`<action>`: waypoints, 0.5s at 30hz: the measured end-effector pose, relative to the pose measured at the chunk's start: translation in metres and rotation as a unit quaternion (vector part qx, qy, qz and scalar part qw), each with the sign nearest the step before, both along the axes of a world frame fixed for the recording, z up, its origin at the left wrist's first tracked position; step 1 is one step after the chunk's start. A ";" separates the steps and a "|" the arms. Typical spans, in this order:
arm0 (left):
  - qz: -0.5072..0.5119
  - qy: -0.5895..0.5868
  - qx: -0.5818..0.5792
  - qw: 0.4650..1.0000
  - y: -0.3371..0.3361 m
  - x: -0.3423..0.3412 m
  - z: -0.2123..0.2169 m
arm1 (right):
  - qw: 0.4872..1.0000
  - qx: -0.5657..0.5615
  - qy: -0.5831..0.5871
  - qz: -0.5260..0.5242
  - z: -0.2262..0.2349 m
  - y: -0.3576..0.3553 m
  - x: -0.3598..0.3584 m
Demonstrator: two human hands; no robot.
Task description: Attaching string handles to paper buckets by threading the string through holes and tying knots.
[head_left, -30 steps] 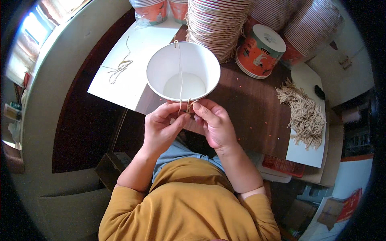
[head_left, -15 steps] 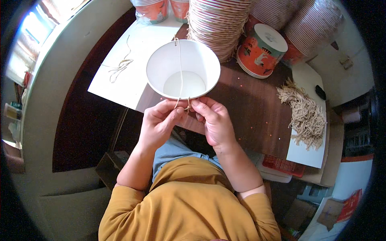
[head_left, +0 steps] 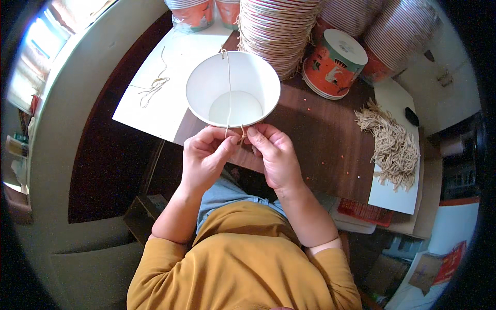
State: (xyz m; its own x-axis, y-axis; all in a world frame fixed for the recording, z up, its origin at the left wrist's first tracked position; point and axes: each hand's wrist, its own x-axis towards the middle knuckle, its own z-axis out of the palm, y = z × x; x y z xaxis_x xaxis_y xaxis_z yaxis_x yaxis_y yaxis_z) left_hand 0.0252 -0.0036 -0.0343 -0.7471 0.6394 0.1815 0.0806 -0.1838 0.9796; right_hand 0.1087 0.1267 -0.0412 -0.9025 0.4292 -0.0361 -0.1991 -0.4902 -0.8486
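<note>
A white paper bucket (head_left: 248,77) stands at the near edge of the brown table, its open mouth tilted toward me. A thin beige cord (head_left: 229,85) runs from a hole in the far rim across the mouth to the near rim. There my left hand (head_left: 209,155) pinches the cord between thumb and fingers. Just beside it, my right hand (head_left: 274,152) has its thumb and fingers closed on the cord at the near rim, where a small loop or knot shows between the hands. The fingertips beneath partly hide the cord's end.
A tall stack of corded buckets (head_left: 279,36) rises behind. Right of it stand upside-down orange and green buckets (head_left: 333,67). A heap of beige cords (head_left: 390,150) lies on a white board at the right. A few loose cords (head_left: 153,90) rest on white board at the left.
The view has shifted slightly. Both hands stay at the near rim, and the left fingers have moved a little around the cord near the knot.
</note>
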 end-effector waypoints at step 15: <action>0.054 0.045 -0.011 0.997 0.013 0.002 -0.001 | 0.999 -0.028 -0.001 -0.018 0.007 -0.004 -0.002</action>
